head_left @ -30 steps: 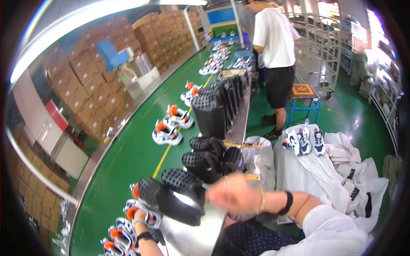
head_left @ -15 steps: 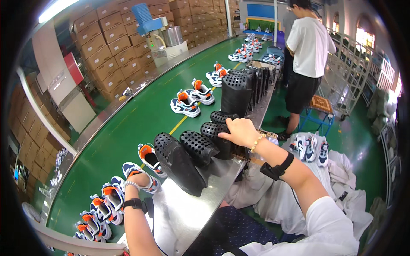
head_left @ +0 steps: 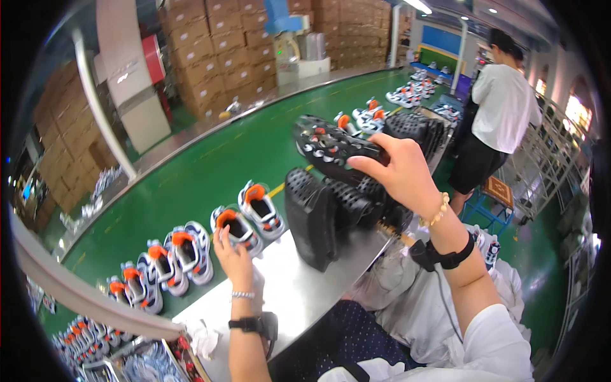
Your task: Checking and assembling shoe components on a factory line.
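Raised above the bench, a black shoe-shaped form (head_left: 326, 148) with a hole-dotted face is gripped at its right end by my right hand (head_left: 407, 172). Thumb and fingers close around that end. Below it, a tall black form (head_left: 310, 223) stands on the metal bench among similar forms with perforated tops. My left hand (head_left: 234, 260) has its fingers stretched out, with nothing in them. Its fingertips are over the near side of a white, navy and orange sneaker (head_left: 243, 237); whether they touch it, I cannot tell. Another sneaker (head_left: 264, 213) sits just right of that one.
A green conveyor belt (head_left: 184, 181) carries several sneakers and runs beside the metal bench (head_left: 273, 299). A curved rail (head_left: 95, 293) crosses the lower left, above a box of parts (head_left: 143, 363). A co-worker (head_left: 506, 105) stands at far right near a stool (head_left: 498, 191).
My right hand has lifted a black form off the row, up and forward. My left hand has come away from inside a sneaker, back toward me. The view has turned left.
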`<move>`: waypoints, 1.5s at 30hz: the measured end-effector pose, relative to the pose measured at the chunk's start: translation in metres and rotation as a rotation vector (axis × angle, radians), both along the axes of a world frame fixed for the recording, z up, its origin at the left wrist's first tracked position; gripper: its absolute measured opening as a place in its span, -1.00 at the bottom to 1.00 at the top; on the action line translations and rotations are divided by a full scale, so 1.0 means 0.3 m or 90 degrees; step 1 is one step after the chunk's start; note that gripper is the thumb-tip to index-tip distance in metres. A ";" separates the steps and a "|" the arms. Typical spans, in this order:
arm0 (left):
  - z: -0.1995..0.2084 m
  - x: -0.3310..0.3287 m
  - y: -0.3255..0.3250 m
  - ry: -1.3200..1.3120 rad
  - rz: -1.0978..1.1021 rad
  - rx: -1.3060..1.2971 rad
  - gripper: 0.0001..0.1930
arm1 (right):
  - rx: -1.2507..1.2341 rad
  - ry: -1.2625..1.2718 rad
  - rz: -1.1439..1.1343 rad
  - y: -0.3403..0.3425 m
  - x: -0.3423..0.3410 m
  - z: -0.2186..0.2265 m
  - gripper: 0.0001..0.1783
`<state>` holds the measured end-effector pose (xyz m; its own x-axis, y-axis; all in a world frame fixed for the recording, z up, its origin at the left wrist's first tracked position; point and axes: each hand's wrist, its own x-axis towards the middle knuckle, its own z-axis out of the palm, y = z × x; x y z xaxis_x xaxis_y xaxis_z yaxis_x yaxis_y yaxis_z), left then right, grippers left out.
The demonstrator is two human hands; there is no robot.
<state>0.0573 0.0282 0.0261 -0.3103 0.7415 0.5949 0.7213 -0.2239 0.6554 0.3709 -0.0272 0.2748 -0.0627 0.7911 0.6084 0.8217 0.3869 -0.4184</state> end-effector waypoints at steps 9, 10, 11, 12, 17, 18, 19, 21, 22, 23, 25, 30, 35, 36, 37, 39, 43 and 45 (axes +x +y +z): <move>-0.110 -0.043 -0.023 -0.161 -0.035 -0.046 -0.34 | -0.238 -0.320 0.114 0.329 -0.744 -0.357 -0.58; -0.106 -0.029 -0.023 -0.178 -0.038 -0.056 -0.33 | -0.266 -0.329 0.096 0.392 -0.769 -0.412 -0.57; -0.098 -0.016 -0.023 -0.194 -0.044 -0.068 -0.32 | -0.264 -0.331 0.093 0.436 -0.793 -0.462 -0.57; -0.083 0.003 -0.024 -0.204 -0.043 -0.063 -0.33 | -0.274 -0.296 0.073 0.471 -0.801 -0.508 -0.62; -0.066 0.041 -0.039 -0.281 -0.032 -0.103 -0.40 | -0.153 -0.222 0.009 0.503 -0.926 -0.799 -0.80; -0.071 0.018 -0.050 -0.281 -0.002 -0.105 -0.33 | -0.149 -0.232 0.002 0.484 -0.969 -0.817 -0.80; -0.047 0.023 -0.054 -0.278 0.001 -0.133 -0.36 | -0.185 -0.208 0.000 0.494 -0.972 -0.816 -0.82; -0.090 0.005 -0.043 -0.228 -0.020 -0.091 -0.38 | -0.247 -0.151 0.046 0.510 -0.953 -0.793 -0.75; -0.109 -0.015 -0.055 -0.222 -0.020 -0.096 -0.38 | -0.312 -0.164 0.104 0.497 -0.964 -0.759 -0.76; -0.108 -0.009 -0.055 -0.183 -0.009 -0.116 -0.44 | -0.372 -0.175 0.154 0.508 -0.946 -0.743 -0.77; -0.090 -0.004 -0.060 -0.136 -0.007 -0.133 -0.49 | -0.362 -0.172 0.176 0.511 -0.940 -0.748 -0.76; -0.103 0.007 -0.011 -0.206 -0.040 -0.121 -0.41 | -0.289 -0.227 0.104 0.557 -0.981 -0.767 -0.82; -0.182 -0.081 0.025 -0.138 -0.023 -0.109 -0.42 | -0.323 -0.155 0.102 0.492 -0.971 -0.734 -0.85; -0.181 -0.085 0.020 -0.116 -0.033 -0.082 -0.49 | -0.241 -0.090 0.135 0.452 -0.961 -0.739 -0.85; -0.150 -0.084 0.019 -0.102 -0.039 -0.081 -0.49 | -0.156 -0.028 0.169 0.408 -0.953 -0.733 -0.84; -0.127 -0.078 0.047 -0.799 -0.298 0.023 -0.59 | -0.040 -0.003 0.309 0.255 -0.854 -0.684 -0.79; -0.074 -0.026 -0.004 0.100 0.001 0.211 -0.73 | 0.114 -0.027 0.501 -0.082 -0.380 -0.436 -0.61; 0.028 0.028 0.011 0.078 -0.105 0.180 -0.75 | 0.182 -0.036 0.503 -0.119 -0.174 -0.376 -0.77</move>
